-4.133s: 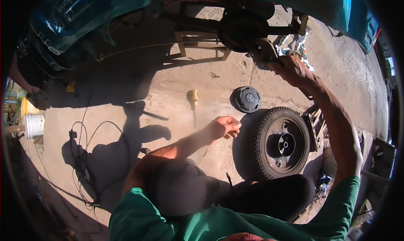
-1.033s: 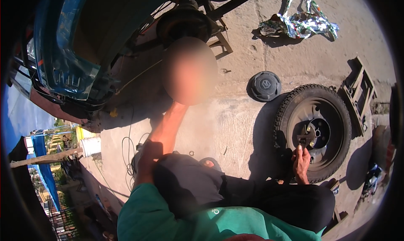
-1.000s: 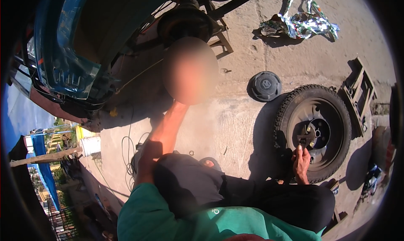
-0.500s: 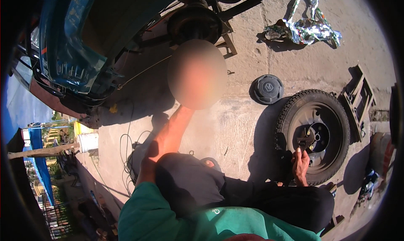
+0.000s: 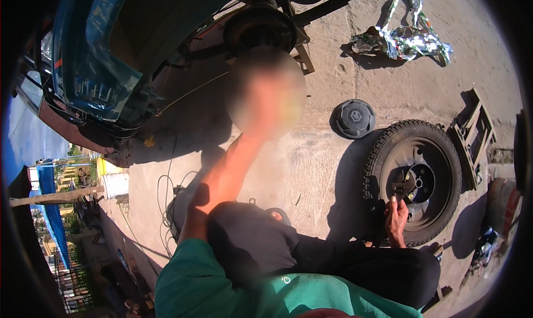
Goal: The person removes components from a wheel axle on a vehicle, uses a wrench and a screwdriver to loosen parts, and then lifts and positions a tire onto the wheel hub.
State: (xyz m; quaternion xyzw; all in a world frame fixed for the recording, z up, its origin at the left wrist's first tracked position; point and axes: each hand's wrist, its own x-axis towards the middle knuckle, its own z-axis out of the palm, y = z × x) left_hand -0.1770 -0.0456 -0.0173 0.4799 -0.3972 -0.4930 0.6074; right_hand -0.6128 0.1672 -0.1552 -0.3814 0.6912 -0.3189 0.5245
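In front of the wheel (image 5: pixel 379 157), near its hub (image 5: pixel 420 182), the adjustable wrench (image 5: pixel 403 185) is gripped by the right hand (image 5: pixel 396 215), closed around it. Left of the wheel, the left hand (image 5: pixel 266 102) is blurred; I cannot tell its state. The present step seems to be handling the wrench; moving it probably calls for a steady grip.

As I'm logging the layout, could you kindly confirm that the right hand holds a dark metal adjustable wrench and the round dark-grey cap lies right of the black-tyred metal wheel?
Not quite: the head view shows the round dark-grey cap left of the black-tyred metal wheel, not right. The right hand does hold the dark metal adjustable wrench.
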